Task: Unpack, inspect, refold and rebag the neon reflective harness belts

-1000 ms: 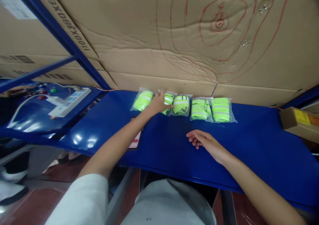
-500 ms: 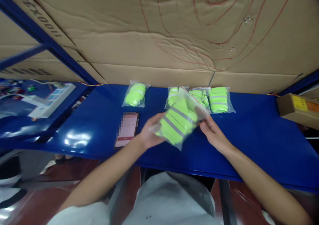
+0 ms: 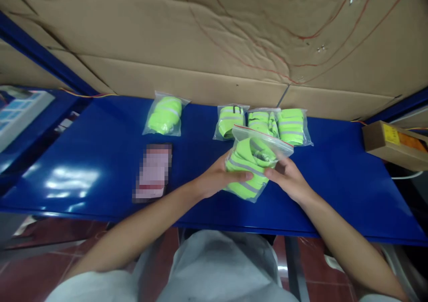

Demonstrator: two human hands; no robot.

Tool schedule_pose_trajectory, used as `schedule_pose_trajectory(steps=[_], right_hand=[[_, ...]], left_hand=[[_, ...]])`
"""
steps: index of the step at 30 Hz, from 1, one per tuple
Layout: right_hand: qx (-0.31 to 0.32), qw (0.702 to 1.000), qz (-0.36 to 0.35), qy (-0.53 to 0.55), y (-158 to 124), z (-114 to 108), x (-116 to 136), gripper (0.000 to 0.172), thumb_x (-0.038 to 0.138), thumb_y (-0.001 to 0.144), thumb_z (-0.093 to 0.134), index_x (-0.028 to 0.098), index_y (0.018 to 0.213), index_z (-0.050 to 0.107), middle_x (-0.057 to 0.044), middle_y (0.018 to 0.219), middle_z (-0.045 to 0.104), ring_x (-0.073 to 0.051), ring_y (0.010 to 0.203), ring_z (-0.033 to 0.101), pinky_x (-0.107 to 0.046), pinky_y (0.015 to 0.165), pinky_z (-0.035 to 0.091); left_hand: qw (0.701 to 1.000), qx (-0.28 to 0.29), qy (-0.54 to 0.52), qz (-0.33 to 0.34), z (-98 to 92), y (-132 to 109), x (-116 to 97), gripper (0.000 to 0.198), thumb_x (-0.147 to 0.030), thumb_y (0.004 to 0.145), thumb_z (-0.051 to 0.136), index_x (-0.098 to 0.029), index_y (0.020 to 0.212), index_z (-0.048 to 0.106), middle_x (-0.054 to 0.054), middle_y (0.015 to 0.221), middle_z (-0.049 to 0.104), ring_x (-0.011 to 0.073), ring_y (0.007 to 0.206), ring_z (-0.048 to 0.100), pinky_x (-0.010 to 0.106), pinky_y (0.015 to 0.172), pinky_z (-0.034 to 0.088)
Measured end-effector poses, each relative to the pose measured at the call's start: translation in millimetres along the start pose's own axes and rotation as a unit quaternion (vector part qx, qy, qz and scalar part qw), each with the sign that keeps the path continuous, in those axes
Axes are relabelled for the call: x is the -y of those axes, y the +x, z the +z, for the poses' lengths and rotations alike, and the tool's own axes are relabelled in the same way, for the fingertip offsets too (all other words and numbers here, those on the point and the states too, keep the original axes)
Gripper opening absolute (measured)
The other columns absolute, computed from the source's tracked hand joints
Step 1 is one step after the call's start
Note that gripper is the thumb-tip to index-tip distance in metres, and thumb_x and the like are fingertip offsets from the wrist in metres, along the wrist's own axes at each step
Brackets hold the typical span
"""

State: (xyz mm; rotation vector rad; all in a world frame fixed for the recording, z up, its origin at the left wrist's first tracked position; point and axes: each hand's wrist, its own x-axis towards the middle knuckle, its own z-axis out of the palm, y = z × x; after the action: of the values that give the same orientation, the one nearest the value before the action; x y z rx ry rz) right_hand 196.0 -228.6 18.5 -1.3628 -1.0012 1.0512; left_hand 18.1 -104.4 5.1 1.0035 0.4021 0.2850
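Observation:
My left hand (image 3: 217, 180) and my right hand (image 3: 287, 177) both grip a clear zip bag with a folded neon-green reflective vest (image 3: 251, 164), held upright just above the blue table (image 3: 334, 181). The left fingers wrap its left side, the right fingers pinch its right side. Behind it, along the cardboard wall, lie three more bagged vests side by side (image 3: 229, 120) (image 3: 262, 120) (image 3: 291, 126). A further bagged vest (image 3: 165, 113) lies apart at the left.
A phone (image 3: 153, 172) lies face up on the table left of my hands. A cardboard box (image 3: 391, 144) sits at the right end. Cardboard sheets (image 3: 200, 39) form the back wall. A white power strip (image 3: 20, 112) rests on the neighbouring table at far left.
My left hand picked one bagged vest out of the row and brought it toward me. My right hand joined it, and the bag was turned from lying slanted to upright.

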Motion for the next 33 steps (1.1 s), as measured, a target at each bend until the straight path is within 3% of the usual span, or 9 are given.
schedule_pose_trajectory(steps=[3, 6, 12, 15, 19, 22, 27, 30, 33], right_hand=[[-0.005, 1.0, -0.015, -0.013, -1, 0, -2, 0.053, 0.057, 0.08, 0.085, 0.03, 0.125, 0.073, -0.005, 0.133, 0.072, -0.032, 0.129, 0.064, -0.048, 0.112, 0.049], [-0.023, 0.998, -0.034, -0.043, 0, -2, -5, 0.05, 0.054, 0.08, 0.085, 0.03, 0.123, 0.075, -0.004, 0.133, 0.073, -0.032, 0.131, 0.063, -0.048, 0.115, 0.046], [0.001, 0.999, 0.001, -0.032, 1, -1, -9, 0.073, 0.065, 0.077, 0.083, 0.03, 0.139, 0.066, -0.006, 0.139, 0.068, -0.034, 0.135, 0.059, -0.048, 0.113, 0.048], [-0.021, 0.999, -0.045, -0.02, -2, -3, -6, 0.089, 0.078, 0.072, 0.078, 0.029, 0.144, 0.061, -0.009, 0.148, 0.062, -0.035, 0.139, 0.055, -0.046, 0.113, 0.047], [-0.145, 0.985, -0.079, -0.038, -2, -15, -1, 0.05, 0.072, 0.086, 0.069, 0.029, 0.11, 0.077, -0.007, 0.115, 0.075, -0.028, 0.108, 0.067, -0.04, 0.095, 0.052], [-0.183, 0.978, -0.041, -0.096, 0, -19, -1, 0.036, 0.063, 0.087, 0.075, 0.027, 0.089, 0.077, -0.004, 0.084, 0.072, -0.021, 0.075, 0.06, -0.035, 0.07, 0.048], [-0.132, 0.985, -0.002, -0.11, 0, -9, 0, 0.04, 0.064, 0.087, 0.074, 0.024, 0.09, 0.077, -0.001, 0.071, 0.066, -0.015, 0.059, 0.052, -0.03, 0.056, 0.042], [-0.031, 0.996, 0.041, -0.078, -1, -9, 7, 0.039, 0.061, 0.085, 0.077, 0.023, 0.095, 0.078, -0.002, 0.075, 0.071, -0.016, 0.064, 0.06, -0.029, 0.06, 0.047], [0.056, 0.993, 0.089, -0.051, 0, -15, 13, 0.037, 0.056, 0.083, 0.081, 0.02, 0.088, 0.079, -0.004, 0.076, 0.074, -0.016, 0.066, 0.064, -0.03, 0.063, 0.052]], left_hand=[[0.999, 0.031, 0.017, 0.021, -3.2, -1, 1, 0.089, -0.03, 0.068, 0.096, -0.023, 0.146, 0.053, 0.013, 0.137, 0.07, 0.0291, 0.12, 0.07, 0.035, 0.094, 0.057], [0.996, 0.041, 0.052, 0.055, -4.3, -1, 2, 0.089, -0.029, 0.069, 0.096, -0.022, 0.146, 0.052, 0.013, 0.14, 0.067, 0.0307, 0.128, 0.065, 0.038, 0.101, 0.055], [0.991, 0.014, 0.091, 0.099, -3.2, -1, 4, 0.069, -0.031, 0.076, 0.091, -0.018, 0.135, 0.058, 0.012, 0.132, 0.071, 0.0274, 0.122, 0.067, 0.038, 0.103, 0.054], [0.992, 0.033, 0.088, 0.085, -4.2, -1, 1, 0.072, -0.033, 0.073, 0.093, -0.019, 0.136, 0.06, 0.011, 0.131, 0.072, 0.0277, 0.12, 0.068, 0.037, 0.101, 0.055], [0.991, 0.094, 0.094, -0.001, -9.0, -5, -12, 0.079, -0.044, 0.073, 0.093, -0.023, 0.14, 0.058, 0.01, 0.129, 0.072, 0.0269, 0.117, 0.069, 0.035, 0.095, 0.056], [0.981, 0.127, 0.149, -0.016, -11.7, -7, -22, 0.068, -0.063, 0.08, 0.081, -0.023, 0.132, 0.065, 0.01, 0.127, 0.072, 0.0275, 0.117, 0.068, 0.036, 0.096, 0.056], [0.966, 0.009, 0.236, 0.109, -10.5, -5, -21, 0.055, -0.06, 0.086, 0.076, -0.018, 0.12, 0.07, 0.008, 0.114, 0.075, 0.0233, 0.103, 0.069, 0.032, 0.091, 0.054], [0.951, -0.035, 0.286, 0.114, -12.5, -4, -21, 0.045, -0.056, 0.091, 0.071, -0.016, 0.111, 0.072, 0.004, 0.095, 0.074, 0.0184, 0.082, 0.067, 0.027, 0.071, 0.051], [0.927, -0.059, 0.35, 0.124, -13.3, -8, -24, 0.042, -0.05, 0.089, 0.075, -0.019, 0.118, 0.07, 0.003, 0.097, 0.075, 0.0186, 0.083, 0.069, 0.028, 0.071, 0.052]])
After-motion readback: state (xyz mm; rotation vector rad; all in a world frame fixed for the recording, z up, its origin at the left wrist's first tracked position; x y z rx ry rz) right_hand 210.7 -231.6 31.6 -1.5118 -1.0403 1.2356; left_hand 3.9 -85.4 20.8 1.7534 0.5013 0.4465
